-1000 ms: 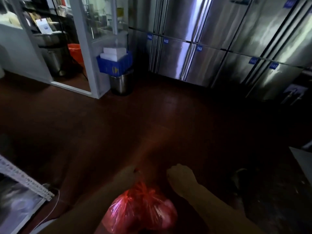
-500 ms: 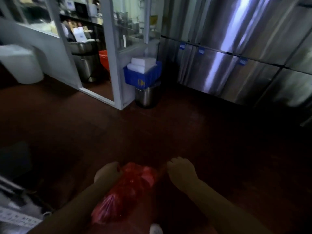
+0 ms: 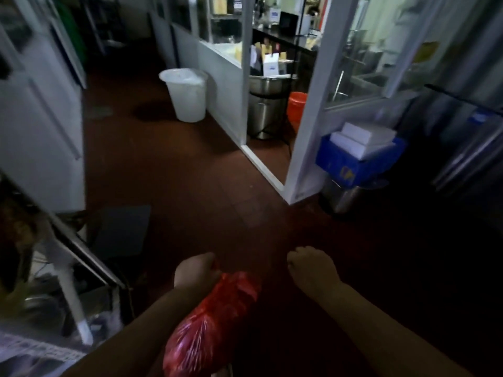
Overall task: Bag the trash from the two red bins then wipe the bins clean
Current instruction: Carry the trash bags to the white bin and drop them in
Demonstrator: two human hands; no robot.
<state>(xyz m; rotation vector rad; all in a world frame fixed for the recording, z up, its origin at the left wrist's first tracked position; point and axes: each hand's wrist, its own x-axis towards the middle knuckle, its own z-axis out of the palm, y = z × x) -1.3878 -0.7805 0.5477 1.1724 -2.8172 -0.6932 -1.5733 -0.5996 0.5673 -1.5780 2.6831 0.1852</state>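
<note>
We are gripping the gathered neck of a red bag [image 3: 215,327] in our left hand [image 3: 194,270]; it is hanging near us, low. Our right hand [image 3: 310,268] is fisted, empty. The bag is looking soft, light and slippery, so holding the bunched top seems safest.

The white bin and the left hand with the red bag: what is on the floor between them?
Head view: only bare red-brown floor.

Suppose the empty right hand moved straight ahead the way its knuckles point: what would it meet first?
Probably bare red-brown floor; the right hand points up the frame toward the white partition post, though depth is unclear.
</note>
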